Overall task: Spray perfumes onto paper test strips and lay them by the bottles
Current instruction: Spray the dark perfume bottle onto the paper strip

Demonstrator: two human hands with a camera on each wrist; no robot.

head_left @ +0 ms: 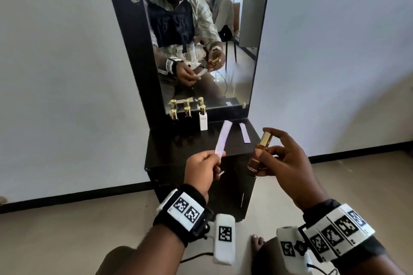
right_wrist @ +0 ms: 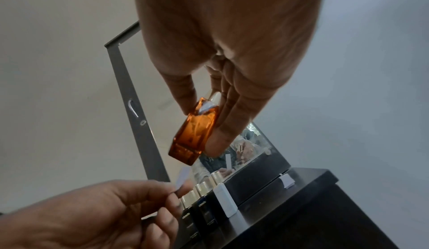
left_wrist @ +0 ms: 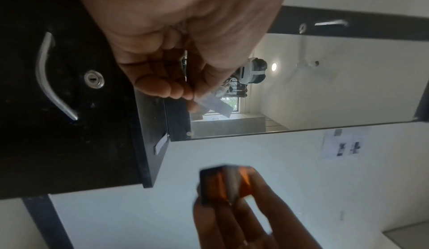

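Observation:
My left hand [head_left: 206, 163] pinches the lower end of a white paper test strip [head_left: 223, 136], which points up and away over the black cabinet top [head_left: 178, 152]. To its right my right hand [head_left: 283, 154] grips an amber perfume bottle [head_left: 260, 154] with a gold cap [head_left: 266, 139], upright and slightly tilted, index finger raised above the cap. The right wrist view shows the amber bottle [right_wrist: 195, 133] between thumb and fingers. The left wrist view shows the strip [left_wrist: 213, 106] at my fingertips. A second strip [head_left: 244, 133] lies flat on the cabinet top.
Three gold-capped bottles stand in a row against the mirror [head_left: 201, 40]: two dark ones [head_left: 173, 115] [head_left: 187, 112] and a white one [head_left: 203, 121]. The mirror doubles them. The cabinet's front has a handle [left_wrist: 46, 76] and lock [left_wrist: 94, 79]. White walls flank it; tiled floor lies below.

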